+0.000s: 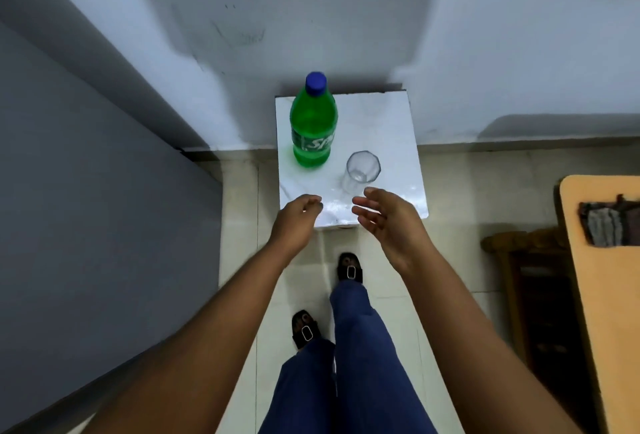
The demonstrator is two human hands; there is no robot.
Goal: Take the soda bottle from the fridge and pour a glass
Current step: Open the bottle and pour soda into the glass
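Note:
A green soda bottle (312, 125) with a blue cap stands upright on the left side of a small white table (388, 128). An empty clear glass (362, 170) stands to its right, nearer the front edge. My left hand (298, 217) hovers over the table's front left edge with fingers loosely curled and nothing in them. My right hand (384, 217) is just in front of the glass, fingers spread, not touching it. Both hands are apart from the bottle.
A grey fridge side or door (86, 174) fills the left. A pale wall stands behind the table. At the right are an orange surface (602, 295) with a folded cloth (609, 224) and a dark wooden piece below. My legs and sandals stand on the tiled floor.

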